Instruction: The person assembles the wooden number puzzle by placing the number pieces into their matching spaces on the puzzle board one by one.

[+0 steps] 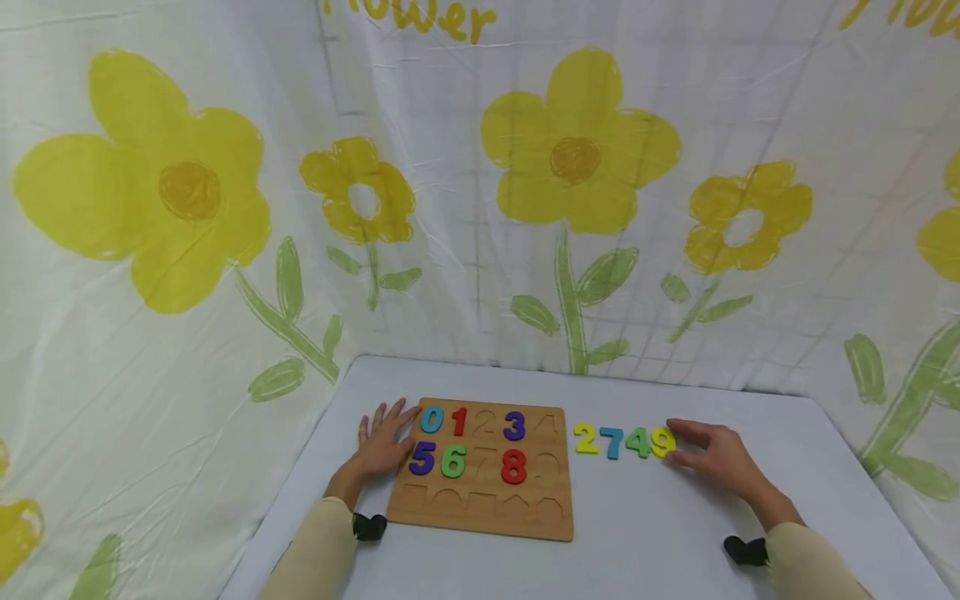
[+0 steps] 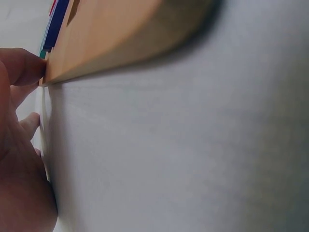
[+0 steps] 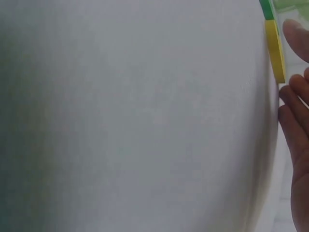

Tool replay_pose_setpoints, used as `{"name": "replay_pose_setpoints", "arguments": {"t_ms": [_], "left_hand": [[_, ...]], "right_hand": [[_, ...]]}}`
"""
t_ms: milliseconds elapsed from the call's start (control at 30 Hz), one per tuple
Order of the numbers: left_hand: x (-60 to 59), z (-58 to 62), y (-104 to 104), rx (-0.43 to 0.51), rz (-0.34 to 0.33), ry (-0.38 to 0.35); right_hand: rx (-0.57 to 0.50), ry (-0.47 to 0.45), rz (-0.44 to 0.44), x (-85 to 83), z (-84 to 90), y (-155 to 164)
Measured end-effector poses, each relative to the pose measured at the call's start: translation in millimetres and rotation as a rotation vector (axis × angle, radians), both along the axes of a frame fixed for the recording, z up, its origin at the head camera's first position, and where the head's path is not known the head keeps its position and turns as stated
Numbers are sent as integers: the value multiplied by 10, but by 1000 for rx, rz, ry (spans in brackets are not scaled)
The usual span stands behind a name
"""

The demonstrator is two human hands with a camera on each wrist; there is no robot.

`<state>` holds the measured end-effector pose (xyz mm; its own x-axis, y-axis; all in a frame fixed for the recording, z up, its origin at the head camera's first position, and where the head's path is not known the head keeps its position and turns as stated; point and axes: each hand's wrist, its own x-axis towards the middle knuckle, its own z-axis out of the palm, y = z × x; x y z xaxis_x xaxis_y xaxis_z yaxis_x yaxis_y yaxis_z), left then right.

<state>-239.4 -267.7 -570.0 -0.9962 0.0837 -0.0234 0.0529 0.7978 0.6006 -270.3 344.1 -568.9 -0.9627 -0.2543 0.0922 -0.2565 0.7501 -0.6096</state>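
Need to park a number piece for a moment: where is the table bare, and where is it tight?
Bare table lies in front of the loose 2, 7, 4 and 9, between the puzzle board and right hand. Bare too behind that row. Tight: the gap between board and 2, and the board's left edge, where the left hand rests.

The flat wooden puzzle board point(image 1: 487, 508) carries number pieces: blue 0 point(image 1: 431, 419), red 1 point(image 1: 459, 422), purple 3 point(image 1: 514, 426), purple 5 point(image 1: 422, 458), green 6 point(image 1: 453, 461) and red 8 point(image 1: 513, 466). On the white desk point(image 1: 645, 533) beside it lie a yellow 2 point(image 1: 585, 438), blue 7 point(image 1: 611, 442), green 4 point(image 1: 637, 442) and yellow 9 point(image 1: 662, 442). The flowered cloth backdrop point(image 1: 465, 275) bears yellow lettering point(image 1: 408, 17), cut off at the top, reading roughly "Flower".
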Motion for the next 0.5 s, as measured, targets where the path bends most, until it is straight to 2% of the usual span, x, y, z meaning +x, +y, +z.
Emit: {"name": "replay_pose_setpoints", "arguments": {"t_ms": [233, 500], "left_hand": [[-2, -96, -28, 20, -18, 37], [-6, -85, -31, 10, -12, 29]], "right_hand": [[-1, -34, 1, -27, -12, -57], [7, -11, 7, -51, -38, -69]]}}
